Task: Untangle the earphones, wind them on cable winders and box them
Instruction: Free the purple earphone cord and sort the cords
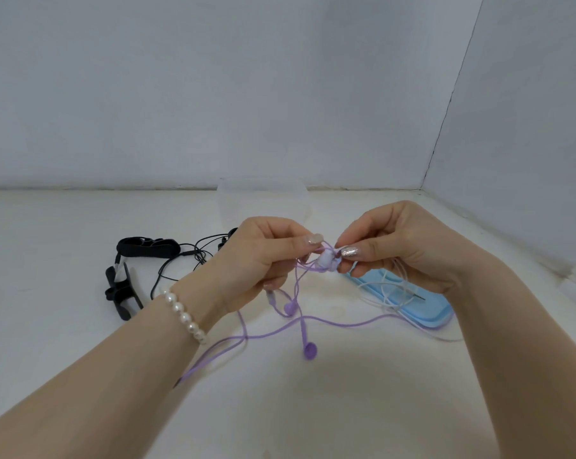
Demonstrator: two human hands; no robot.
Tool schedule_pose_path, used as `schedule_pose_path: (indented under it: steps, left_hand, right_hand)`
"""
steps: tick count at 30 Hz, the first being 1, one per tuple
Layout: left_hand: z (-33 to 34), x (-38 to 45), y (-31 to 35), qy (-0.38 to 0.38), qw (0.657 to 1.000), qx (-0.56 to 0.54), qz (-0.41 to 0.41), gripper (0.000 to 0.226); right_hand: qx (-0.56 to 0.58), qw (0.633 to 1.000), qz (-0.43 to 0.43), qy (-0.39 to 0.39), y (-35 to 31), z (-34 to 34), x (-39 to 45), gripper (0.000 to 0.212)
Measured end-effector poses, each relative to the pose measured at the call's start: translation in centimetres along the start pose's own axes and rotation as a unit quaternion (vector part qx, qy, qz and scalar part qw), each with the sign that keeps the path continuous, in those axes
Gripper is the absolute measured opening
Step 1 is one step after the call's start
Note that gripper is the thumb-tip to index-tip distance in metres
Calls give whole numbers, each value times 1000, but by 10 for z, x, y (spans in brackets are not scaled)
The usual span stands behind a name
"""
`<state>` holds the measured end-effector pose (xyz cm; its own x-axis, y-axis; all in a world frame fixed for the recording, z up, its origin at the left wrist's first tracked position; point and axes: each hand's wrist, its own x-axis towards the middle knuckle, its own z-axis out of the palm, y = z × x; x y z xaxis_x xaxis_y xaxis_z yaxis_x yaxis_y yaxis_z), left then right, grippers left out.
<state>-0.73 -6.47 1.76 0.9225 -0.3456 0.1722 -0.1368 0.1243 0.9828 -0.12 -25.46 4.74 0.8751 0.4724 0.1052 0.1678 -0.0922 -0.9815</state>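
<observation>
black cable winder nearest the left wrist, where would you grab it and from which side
Grip the black cable winder across its narrow middle, coming from above. It lies flat on the table with its forked end towards the person, and its waist looks slim enough to pinch. The left hand is nearer, but it holds the purple earphones.

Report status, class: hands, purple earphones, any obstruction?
Left hand and right hand pinch purple earphones at white winder. Cable hangs loose. White cable lies alongside.

Bare table [313, 409] lies open across the lower middle and far left, while black winders [137, 260] at centre left and a blue tray [425, 313] at centre right block the flanks.
</observation>
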Motion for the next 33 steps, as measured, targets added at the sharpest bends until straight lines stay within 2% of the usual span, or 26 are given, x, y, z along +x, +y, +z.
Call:
schedule_pose_path:
  steps: [5,9,12,15,18,20,24,29,33]
  left_hand:
    - [-1,-2,1,-29,999,32,-9,8]
    - [1,0,-2,15,998,53,-42,16]
    - [1,3,-3,41,997,38,-51,32]
    - [3,4,-3,48,996,36,-61,36]
    - [3,2,-1,38,996,-7,-82,33]
    - [0,2,0,33,991,-82,-99,26]
    - [-6,4,1,33,969,-220,-104,10]
    - [-8,6,-1,47,955,-272,-108,6]
    - [-9,6,-1,49,960,-248,-123,8]
  right_hand:
    - [-22,999,-11,37,5,-2,4,13]
    - [23,998,-26,43,5,-2,4,7]
    - [54,998,-16,22,5,-1,4,10]
    - [103,995,-7,13,7,2,5,4]
    - [165,986,-7,28,9,5,6,7]
    - [191,981,-3,38,10,5,7,7]
    - [88,995,28,40,11,2,9,9]
    - [80,996,44,9,13,4,10,8]
    - [150,988,37,1,12,4,9,11]
